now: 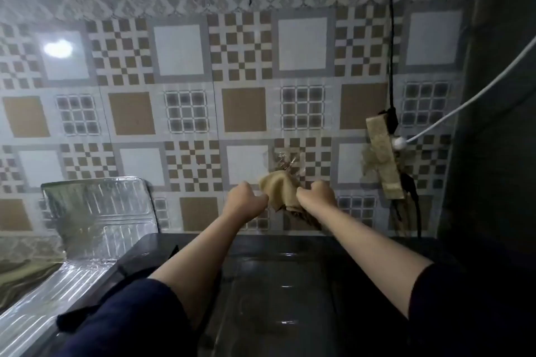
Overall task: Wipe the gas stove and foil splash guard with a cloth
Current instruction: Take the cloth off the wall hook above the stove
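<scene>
Two bare forearms reach forward from dark blue sleeves (124,319) toward a patterned tile wall (185,113), and between the hands hangs a beige cloth (278,187). Its bunched upper part stands up between the two fists while a darker, limp end droops below them. The left hand (245,200) is curled into a fist at the cloth's left edge; the camera sees the back of it, so whether its fingers actually pinch the fabric cannot be told. The right hand (317,193) has its fingers curled round the cloth's right side and grips it. Both hands are raised in front of the wall, above the far edge of a dark, glossy surface (284,284) that fills the lower middle of the view and reflects a few streaks of light. To the left, a ribbed foil splash guard (101,206) stands upright against the wall, with another shiny foil panel (43,307) running toward the lower left corner; the cloth is well apart from both. On the right, a tan block (383,153) is fixed to the tiles, with a black cable (390,38) dropping to it from above and a white cable (464,104) running off to the right edge. A bright lamp reflection (58,48) glares on the upper left tiles.
</scene>
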